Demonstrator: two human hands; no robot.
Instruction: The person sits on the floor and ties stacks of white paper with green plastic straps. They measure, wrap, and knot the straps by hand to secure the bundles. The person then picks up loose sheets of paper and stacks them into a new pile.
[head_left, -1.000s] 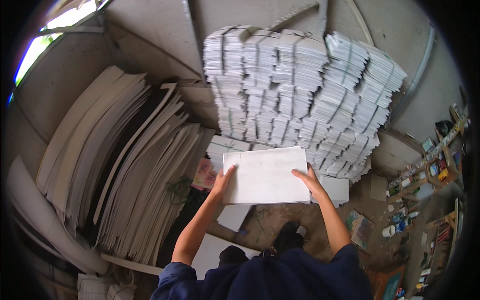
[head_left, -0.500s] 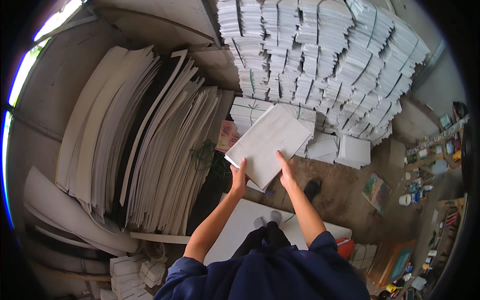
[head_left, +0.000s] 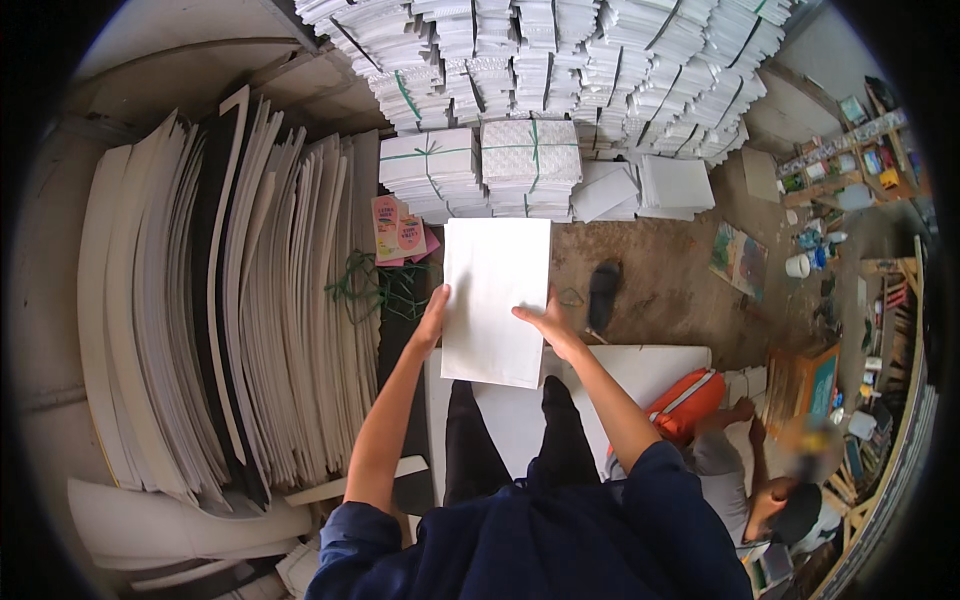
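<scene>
Your left hand (head_left: 432,318) and right hand (head_left: 545,325) clamp opposite edges of one white sheet (head_left: 495,300), lifted clear; tied bundles (head_left: 480,165) ahead remain stacked, sheet not set down.

White rectangular card sheet (head_left: 495,300): between left hand (head_left: 433,318) and right hand (head_left: 548,322). Tied white paper bundles (head_left: 480,168): beyond it. Leaning large white boards (head_left: 230,300): left. Seated person (head_left: 760,490): lower right. Flat white board on floor (head_left: 640,365): beneath the sheet.
</scene>
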